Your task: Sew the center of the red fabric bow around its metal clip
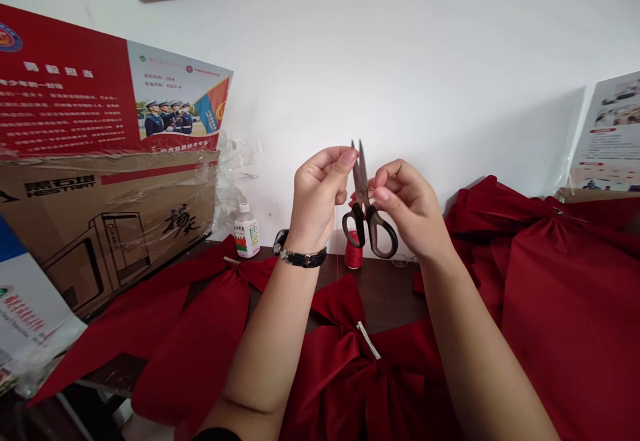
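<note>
Both hands are raised above a dark table, close together. My left hand (320,191) is pinched shut near the tips of a pair of black-handled scissors (361,188), and a thin red thread (337,241) hangs down beneath it. My right hand (403,204) pinches the scissors' steel blades above the pivot, with the looped handles dangling below. The blades are nearly closed and point upward. A spool of red thread (353,252) stands on the table (390,288) behind the handles. Large red satin bows (350,374) lie under my forearms.
A taped cardboard box (107,228) with a red printed poster (100,88) leaning on it stands at the left. A small white plastic bottle (247,231) stands by a crumpled clear plastic sheet. More red bows (560,294) pile up at the right, below a printed leaflet (607,134) against the white wall.
</note>
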A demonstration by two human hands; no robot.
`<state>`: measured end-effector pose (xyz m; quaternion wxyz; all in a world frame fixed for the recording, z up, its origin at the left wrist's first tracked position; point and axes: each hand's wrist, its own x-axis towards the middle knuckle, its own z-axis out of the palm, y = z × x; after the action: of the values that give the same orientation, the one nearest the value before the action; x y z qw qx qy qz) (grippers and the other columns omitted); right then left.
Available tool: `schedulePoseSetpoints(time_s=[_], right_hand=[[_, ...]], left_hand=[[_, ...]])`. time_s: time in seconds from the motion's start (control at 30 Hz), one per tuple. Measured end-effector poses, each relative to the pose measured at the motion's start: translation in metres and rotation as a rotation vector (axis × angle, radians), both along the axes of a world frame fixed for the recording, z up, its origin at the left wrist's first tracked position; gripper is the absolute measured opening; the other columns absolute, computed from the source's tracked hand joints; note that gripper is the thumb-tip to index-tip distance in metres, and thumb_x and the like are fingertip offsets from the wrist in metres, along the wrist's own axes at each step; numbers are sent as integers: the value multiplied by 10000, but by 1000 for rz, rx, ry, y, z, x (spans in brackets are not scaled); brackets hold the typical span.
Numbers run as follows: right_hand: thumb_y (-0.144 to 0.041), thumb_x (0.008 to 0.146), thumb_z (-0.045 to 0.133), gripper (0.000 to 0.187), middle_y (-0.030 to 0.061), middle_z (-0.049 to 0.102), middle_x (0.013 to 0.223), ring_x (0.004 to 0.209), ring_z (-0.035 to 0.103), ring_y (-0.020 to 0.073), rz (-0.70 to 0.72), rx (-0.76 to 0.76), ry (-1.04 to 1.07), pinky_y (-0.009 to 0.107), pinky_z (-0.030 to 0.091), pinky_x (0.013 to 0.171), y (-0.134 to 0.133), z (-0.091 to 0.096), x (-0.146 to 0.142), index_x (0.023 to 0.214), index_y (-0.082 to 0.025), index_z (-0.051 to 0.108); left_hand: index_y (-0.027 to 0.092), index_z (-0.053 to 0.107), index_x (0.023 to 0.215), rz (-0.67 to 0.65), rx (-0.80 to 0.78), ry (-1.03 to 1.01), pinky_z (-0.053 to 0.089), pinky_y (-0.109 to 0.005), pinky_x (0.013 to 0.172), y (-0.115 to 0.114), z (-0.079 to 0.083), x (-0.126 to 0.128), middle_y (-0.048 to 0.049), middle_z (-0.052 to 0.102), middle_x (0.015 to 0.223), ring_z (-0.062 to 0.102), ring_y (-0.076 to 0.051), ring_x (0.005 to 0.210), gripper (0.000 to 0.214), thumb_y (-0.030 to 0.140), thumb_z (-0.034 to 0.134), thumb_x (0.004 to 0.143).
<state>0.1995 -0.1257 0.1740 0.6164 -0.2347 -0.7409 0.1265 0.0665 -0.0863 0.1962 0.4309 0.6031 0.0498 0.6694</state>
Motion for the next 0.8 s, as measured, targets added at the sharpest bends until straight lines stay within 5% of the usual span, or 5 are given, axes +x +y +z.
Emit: schedulePoseSetpoints(time_s=[0.27, 0.53, 0.8], right_hand=[[-356, 819, 677, 254, 4, 559, 832, 646, 529, 78, 349, -342, -107, 215, 468, 606, 18, -2, 16, 966, -178, 569], [-363, 724, 759, 288, -7, 545, 754, 662, 487, 81, 305, -391, -150, 186, 423, 584, 21, -4, 13, 864, -164, 606], [-508, 700, 744, 432, -4, 526, 645, 468, 358, 39, 565, -675, -190, 160, 274, 400, 26, -14, 23, 883, -135, 624]], left_hand=[[209, 605, 804, 53, -32, -162, 223, -214, 360, 11, 2, -4, 87, 268, 456, 276, -42, 376, 242, 447, 645, 817], [203, 616, 806, 62, -10, -57, 241, -205, 367, 9, 0, 0, 76, 339, 484, 313, -38, 398, 270, 471, 654, 801], [198, 624, 835, 14, -9, 80, 199, -190, 365, 11, 3, -11, 76, 331, 533, 290, -28, 418, 246, 414, 709, 753]])
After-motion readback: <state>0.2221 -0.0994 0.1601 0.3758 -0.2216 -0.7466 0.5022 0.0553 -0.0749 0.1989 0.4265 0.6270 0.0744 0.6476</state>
